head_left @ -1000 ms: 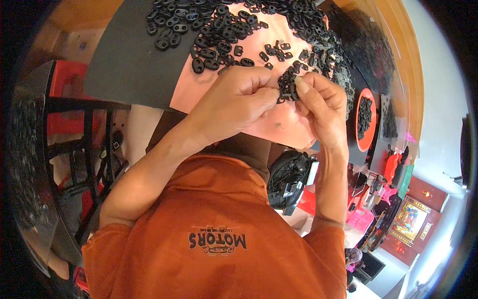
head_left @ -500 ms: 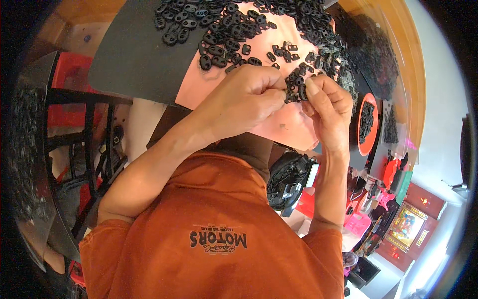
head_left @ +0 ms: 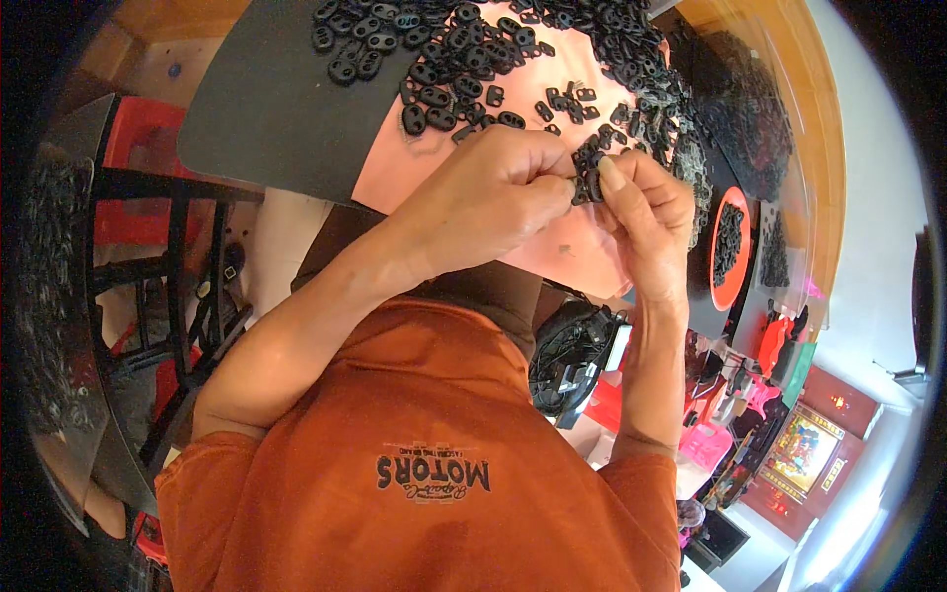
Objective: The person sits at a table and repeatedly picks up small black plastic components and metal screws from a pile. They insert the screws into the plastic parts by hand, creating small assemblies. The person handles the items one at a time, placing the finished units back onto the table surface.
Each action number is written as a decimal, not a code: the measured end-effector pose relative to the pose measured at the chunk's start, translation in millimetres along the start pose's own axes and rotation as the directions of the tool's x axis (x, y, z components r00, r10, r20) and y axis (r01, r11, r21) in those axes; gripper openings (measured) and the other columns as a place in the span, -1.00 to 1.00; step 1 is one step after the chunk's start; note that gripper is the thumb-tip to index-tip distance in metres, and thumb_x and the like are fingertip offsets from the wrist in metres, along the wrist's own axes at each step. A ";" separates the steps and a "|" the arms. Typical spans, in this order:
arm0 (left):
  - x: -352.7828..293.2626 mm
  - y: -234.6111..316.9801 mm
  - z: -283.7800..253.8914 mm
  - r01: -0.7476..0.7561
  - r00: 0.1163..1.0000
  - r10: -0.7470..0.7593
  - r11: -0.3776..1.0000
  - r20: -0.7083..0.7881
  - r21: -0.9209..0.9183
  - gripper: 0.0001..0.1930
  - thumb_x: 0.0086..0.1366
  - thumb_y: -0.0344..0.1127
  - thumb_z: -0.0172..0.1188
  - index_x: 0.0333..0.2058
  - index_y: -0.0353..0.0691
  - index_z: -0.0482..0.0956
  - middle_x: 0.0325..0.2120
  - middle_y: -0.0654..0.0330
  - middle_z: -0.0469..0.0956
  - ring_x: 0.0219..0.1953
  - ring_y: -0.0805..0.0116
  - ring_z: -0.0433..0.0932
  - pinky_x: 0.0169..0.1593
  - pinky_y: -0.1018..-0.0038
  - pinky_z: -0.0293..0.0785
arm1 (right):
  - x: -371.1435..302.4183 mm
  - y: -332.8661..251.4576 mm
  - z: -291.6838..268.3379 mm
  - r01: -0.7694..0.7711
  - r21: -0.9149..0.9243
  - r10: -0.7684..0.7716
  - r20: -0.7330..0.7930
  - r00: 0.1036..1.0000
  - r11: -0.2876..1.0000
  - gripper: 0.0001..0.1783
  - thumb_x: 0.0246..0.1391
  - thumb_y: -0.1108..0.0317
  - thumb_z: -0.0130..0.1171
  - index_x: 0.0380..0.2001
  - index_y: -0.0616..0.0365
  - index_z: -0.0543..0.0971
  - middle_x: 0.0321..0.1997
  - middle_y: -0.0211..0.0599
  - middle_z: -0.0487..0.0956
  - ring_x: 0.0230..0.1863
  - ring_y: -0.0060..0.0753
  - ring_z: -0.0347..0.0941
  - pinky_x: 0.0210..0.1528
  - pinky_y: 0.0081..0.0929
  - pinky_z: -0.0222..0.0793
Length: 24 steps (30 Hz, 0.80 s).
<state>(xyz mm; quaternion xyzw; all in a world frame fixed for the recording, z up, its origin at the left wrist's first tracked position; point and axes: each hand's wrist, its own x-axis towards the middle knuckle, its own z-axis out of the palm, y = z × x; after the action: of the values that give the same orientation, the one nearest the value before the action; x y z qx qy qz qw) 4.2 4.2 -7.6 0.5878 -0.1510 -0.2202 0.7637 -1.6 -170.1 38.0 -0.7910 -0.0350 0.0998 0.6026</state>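
Pinched between left hand [head_left: 488, 202] and right hand [head_left: 643, 212]: a small black plastic piece [head_left: 589, 181], holed, matte.

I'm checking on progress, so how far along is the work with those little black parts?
Done: cannot tell; no finished batch is clearly separate. In hand: left hand and right hand pinch one small black part between them. Left: a big loose pile of black parts covers the pink mat.
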 end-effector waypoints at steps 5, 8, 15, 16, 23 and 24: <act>-0.8 -1.0 -0.2 0.013 1.000 -0.013 1.000 0.005 -0.020 -0.85 0.19 -0.33 0.02 -0.54 -0.21 0.41 -0.68 0.43 0.32 -0.62 0.70 0.25 -0.56 0.68 0.14 | -1.4 -1.8 4.5 -0.006 0.023 0.006 0.031 1.000 1.000 -0.77 0.14 0.32 0.05 -0.56 0.17 0.46 -0.66 -0.67 0.29 -0.62 -0.84 0.04 -0.62 -0.75 -0.10; -0.9 -0.6 -0.6 0.021 1.000 -0.020 0.999 0.017 -0.025 -0.85 0.19 -0.34 0.03 -0.54 -0.21 0.41 -0.69 0.43 0.32 -0.62 0.70 0.24 -0.57 0.68 0.13 | -2.2 -2.2 6.2 0.000 0.036 -0.001 0.051 0.999 0.999 -0.77 0.15 0.30 0.04 -0.54 0.17 0.45 -0.66 -0.66 0.28 -0.63 -0.82 0.04 -0.62 -0.75 -0.09; -0.5 -1.2 0.5 -0.030 0.999 0.032 0.995 0.014 -0.090 -0.81 0.17 -0.34 0.05 -0.61 -0.20 0.39 -0.69 0.42 0.32 -0.63 0.68 0.24 -0.58 0.67 0.11 | -1.5 1.0 -3.3 -0.143 0.291 0.091 0.186 0.978 0.946 -0.77 0.17 0.30 0.02 -0.52 0.18 0.45 -0.65 -0.66 0.29 -0.61 -0.82 0.04 -0.61 -0.74 -0.09; -0.8 -1.0 -0.1 -0.029 0.999 0.031 0.995 0.019 -0.099 -0.80 0.17 -0.34 0.05 -0.62 -0.20 0.39 -0.70 0.42 0.32 -0.64 0.68 0.24 -0.58 0.67 0.11 | -1.3 1.2 -3.1 -0.154 0.329 0.090 0.202 0.975 0.932 -0.77 0.17 0.30 0.02 -0.52 0.19 0.46 -0.65 -0.66 0.29 -0.61 -0.82 0.04 -0.61 -0.74 -0.09; -3.5 2.3 -0.7 -0.003 1.000 0.003 1.000 -0.005 -0.016 -0.82 0.15 -0.34 0.07 -0.61 -0.22 0.43 -0.71 0.40 0.35 -0.67 0.67 0.25 -0.60 0.67 0.11 | -2.6 -6.8 -0.2 -0.023 -0.103 0.037 0.138 0.990 0.994 -0.76 0.16 0.33 0.03 -0.51 0.27 0.46 -0.66 -0.61 0.29 -0.57 -0.79 0.11 -0.59 -0.71 0.01; -4.3 3.8 -0.6 0.026 1.000 -0.027 0.998 -0.011 -0.053 -0.82 0.15 -0.34 0.07 -0.60 -0.23 0.44 -0.71 0.40 0.35 -0.68 0.67 0.25 -0.60 0.67 0.11 | -4.7 -9.6 2.3 0.004 -0.175 0.016 0.115 0.993 0.985 -0.77 0.15 0.33 0.03 -0.49 0.27 0.47 -0.66 -0.55 0.31 -0.58 -0.74 0.16 -0.59 -0.68 0.07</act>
<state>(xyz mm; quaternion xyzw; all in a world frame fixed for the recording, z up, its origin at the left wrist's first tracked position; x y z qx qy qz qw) 1.4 7.8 -4.0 0.5706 -0.1331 -0.2308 0.7768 -6.1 -166.2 47.2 -0.8338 -0.0762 0.1441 0.5275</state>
